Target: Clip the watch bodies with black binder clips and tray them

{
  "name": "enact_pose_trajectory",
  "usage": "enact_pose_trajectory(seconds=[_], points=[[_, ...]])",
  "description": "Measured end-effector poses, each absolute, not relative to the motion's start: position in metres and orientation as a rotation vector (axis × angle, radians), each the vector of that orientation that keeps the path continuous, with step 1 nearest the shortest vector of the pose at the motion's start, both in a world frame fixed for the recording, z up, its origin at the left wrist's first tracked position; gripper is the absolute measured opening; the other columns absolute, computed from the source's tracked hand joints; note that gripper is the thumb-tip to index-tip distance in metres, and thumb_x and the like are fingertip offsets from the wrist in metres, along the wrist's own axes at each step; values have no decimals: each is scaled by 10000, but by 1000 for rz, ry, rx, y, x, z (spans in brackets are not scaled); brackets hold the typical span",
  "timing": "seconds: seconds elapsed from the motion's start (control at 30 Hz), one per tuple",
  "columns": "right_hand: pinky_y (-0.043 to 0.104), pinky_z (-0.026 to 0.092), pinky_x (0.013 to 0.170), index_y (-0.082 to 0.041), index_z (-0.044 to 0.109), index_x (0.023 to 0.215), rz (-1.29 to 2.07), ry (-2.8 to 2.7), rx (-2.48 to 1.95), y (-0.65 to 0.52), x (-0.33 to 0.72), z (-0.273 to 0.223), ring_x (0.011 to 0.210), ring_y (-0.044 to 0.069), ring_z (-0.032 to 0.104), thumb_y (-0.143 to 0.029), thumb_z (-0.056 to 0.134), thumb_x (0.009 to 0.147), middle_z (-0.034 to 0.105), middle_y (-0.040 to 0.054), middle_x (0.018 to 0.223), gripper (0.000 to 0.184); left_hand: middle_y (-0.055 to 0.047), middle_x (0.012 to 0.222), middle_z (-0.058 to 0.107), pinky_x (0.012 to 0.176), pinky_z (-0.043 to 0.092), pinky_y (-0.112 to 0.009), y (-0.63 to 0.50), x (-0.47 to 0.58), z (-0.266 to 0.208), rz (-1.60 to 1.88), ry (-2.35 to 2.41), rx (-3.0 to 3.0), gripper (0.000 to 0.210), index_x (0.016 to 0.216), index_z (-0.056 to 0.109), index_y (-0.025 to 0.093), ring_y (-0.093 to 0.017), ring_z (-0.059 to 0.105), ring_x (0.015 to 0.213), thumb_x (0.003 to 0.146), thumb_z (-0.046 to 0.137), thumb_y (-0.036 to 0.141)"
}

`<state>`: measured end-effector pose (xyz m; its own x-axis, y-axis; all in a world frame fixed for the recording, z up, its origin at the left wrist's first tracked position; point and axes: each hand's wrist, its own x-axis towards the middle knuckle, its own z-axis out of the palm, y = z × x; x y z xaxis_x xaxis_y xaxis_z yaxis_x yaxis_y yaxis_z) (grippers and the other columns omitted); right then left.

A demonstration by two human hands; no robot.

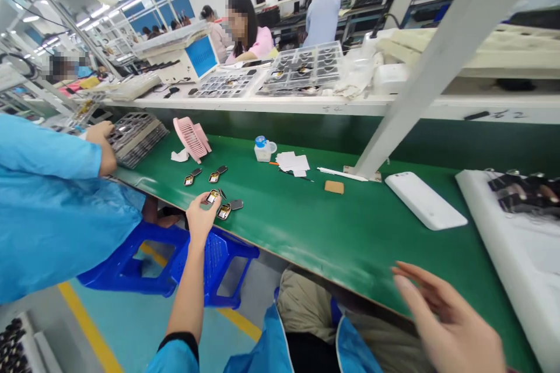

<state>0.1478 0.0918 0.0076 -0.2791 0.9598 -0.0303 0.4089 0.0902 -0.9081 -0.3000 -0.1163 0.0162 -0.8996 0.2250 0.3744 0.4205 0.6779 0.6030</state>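
My left hand (202, 215) pinches an opened smartwatch case (213, 196) at the left of the green bench. A dark flap stands up at that case's right side. Close by lie another opened smartwatch (224, 211), its dark screen folded out to the right, and two more opened smartwatches, one nearer the middle (214, 177) and one farther left (188, 180). Their insides look gold and white. At the lower right, my right hand (446, 317) hovers over the bench's front edge, fingers stretched and thumb apart, holding nothing.
A pink fan (192, 139), a blue-capped bottle (262, 150), white paper slips (293, 162), a white pen (341, 173), a tan block (334, 187) and a white slab (425, 200) lie on the bench. A slanted post (420, 81) rises behind. A co-worker's blue sleeve (48, 145) is at left.
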Motion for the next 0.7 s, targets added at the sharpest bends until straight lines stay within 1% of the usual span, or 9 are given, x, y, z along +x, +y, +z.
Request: enact_pose_trajectory(seconds=[0.07, 0.13, 0.17, 0.23, 0.33, 0.4, 0.5, 0.6, 0.7], points=[[501, 618, 839, -252, 792, 986, 1444, -1635, -1264, 79, 107, 15, 941, 368, 755, -695, 782, 768, 810, 151, 1043, 494, -54, 968, 780, 851, 556, -377, -105, -276, 30, -1131, -2578, -637, 375, 1092, 786, 222, -251, 692, 868, 821, 769, 481], [464, 610, 870, -209, 785, 981, 1768, -1449, -1105, 67, 65, 22, 920, 329, 748, -718, 828, 739, 801, 156, 1013, 564, -37, 926, 769, 807, 547, -368, -90, -244, 43, -1264, -2518, -828, 363, 1083, 802, 244, -233, 661, 805, 803, 793, 476], [436, 613, 833, -203, 772, 996, 1924, -1324, -1025, 63, 46, 24, 887, 306, 746, -729, 850, 720, 796, 150, 1010, 599, -31, 903, 761, 799, 542, -367, -82, -225, 48, -1333, -2494, -944, 353, 1079, 808, 252, -228, 649, 784, 796, 807, 463], [386, 619, 820, -202, 747, 1071, 2239, -1053, -846, 60, 19, 26, 879, 264, 757, -742, 830, 762, 781, 124, 1053, 628, -27, 887, 755, 797, 536, -367, -66, -186, 55, -1446, -2474, -1179, 331, 1084, 819, 273, -225, 641, 769, 788, 830, 421], [325, 601, 642, -187, 705, 1063, 2570, -784, -625, 64, 13, 21, 704, 220, 738, -759, 739, 846, 755, 89, 915, 613, -38, 937, 780, 792, 540, -368, -46, -133, 59, -1626, -2483, -1431, 334, 1097, 832, 312, -241, 662, 801, 766, 863, 336], [284, 539, 524, -178, 684, 1020, 2617, -720, -581, 67, 26, 17, 573, 189, 677, -716, 711, 895, 718, 60, 785, 554, -46, 963, 792, 789, 544, -372, -36, -106, 58, -1742, -2499, -1518, 361, 1097, 838, 333, -255, 676, 822, 743, 887, 289], [247, 451, 453, -160, 691, 990, 2552, -669, -629, 68, 55, 14, 486, 151, 592, -597, 753, 913, 675, 30, 695, 449, -45, 938, 791, 783, 547, -379, -24, -80, 52, -1903, -2516, -1555, 387, 1079, 846, 344, -258, 669, 794, 711, 914, 244], [235, 405, 450, -139, 717, 951, 2517, -624, -696, 71, 79, 13, 508, 134, 572, -505, 802, 885, 680, 40, 730, 381, -53, 968, 795, 819, 559, -389, -16, -67, 44, -2048, -2525, -1535, 380, 1061, 848, 328, -268, 685, 832, 702, 922, 228], [232, 396, 477, -127, 725, 908, 2493, -666, -761, 78, 93, 15, 550, 131, 571, -502, 841, 834, 680, 53, 744, 400, -60, 1024, 797, 866, 571, -379, -10, -60, 35, -2133, -2587, -1491, 383, 1065, 836, 300, -262, 710, 897, 700, 926, 229]])
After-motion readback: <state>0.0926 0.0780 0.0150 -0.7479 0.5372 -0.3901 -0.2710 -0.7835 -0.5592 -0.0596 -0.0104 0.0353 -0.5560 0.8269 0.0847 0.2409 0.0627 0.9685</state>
